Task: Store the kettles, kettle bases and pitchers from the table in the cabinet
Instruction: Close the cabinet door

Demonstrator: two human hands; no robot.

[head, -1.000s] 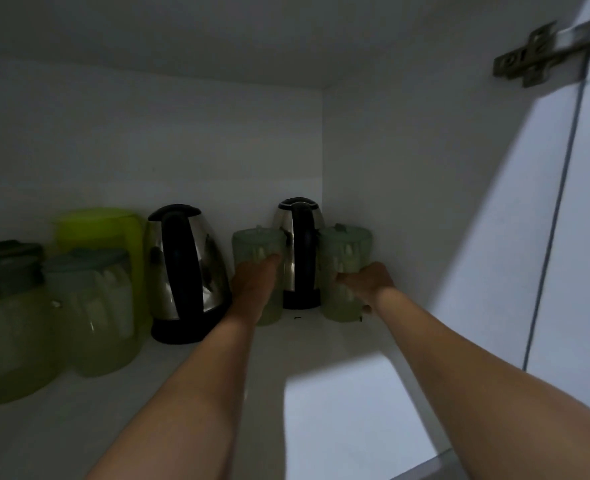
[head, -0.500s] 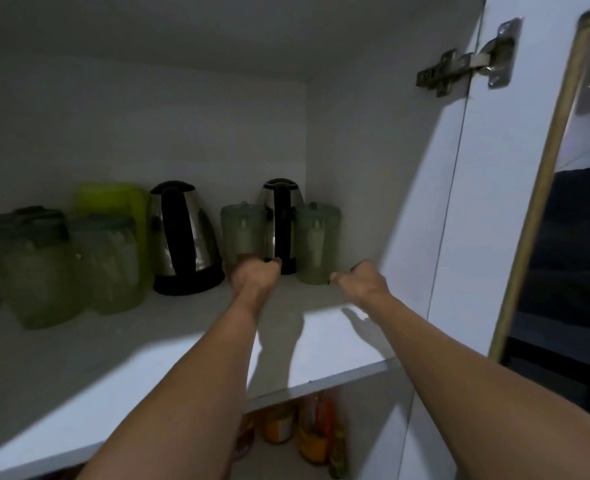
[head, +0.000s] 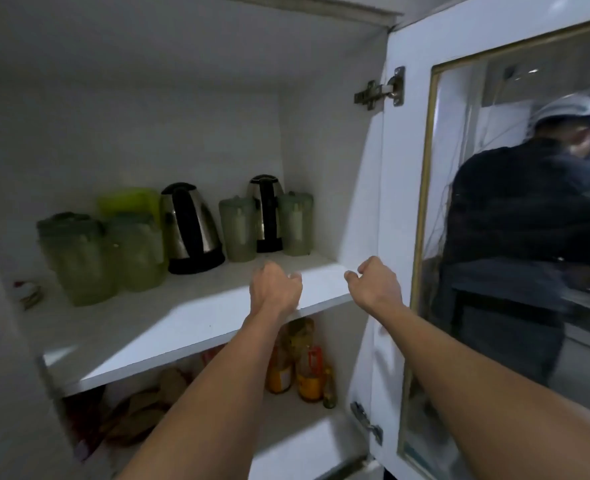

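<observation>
On the upper cabinet shelf [head: 189,320] stand two steel kettles with black handles, one mid-shelf [head: 190,227] and one at the back right [head: 266,213]. Two pale green pitchers flank the back kettle, one on its left [head: 237,229] and one on its right [head: 295,224]. Two more green pitchers [head: 75,258] [head: 137,251] stand at the left, with a bright yellow-green pitcher [head: 129,199] behind them. My left hand [head: 275,285] and my right hand [head: 376,282] hover over the shelf's front edge, fingers curled, holding nothing.
The cabinet door [head: 494,237] stands open at the right; its glass panel reflects a person in dark clothes. Bottles [head: 309,372] and bags fill the lower shelf. A small red and green packet [head: 27,292] lies at the shelf's far left.
Both hands let go of the two pale green pitchers at the back right and drew back to the shelf's front edge. The view pulled away from the cabinet.
</observation>
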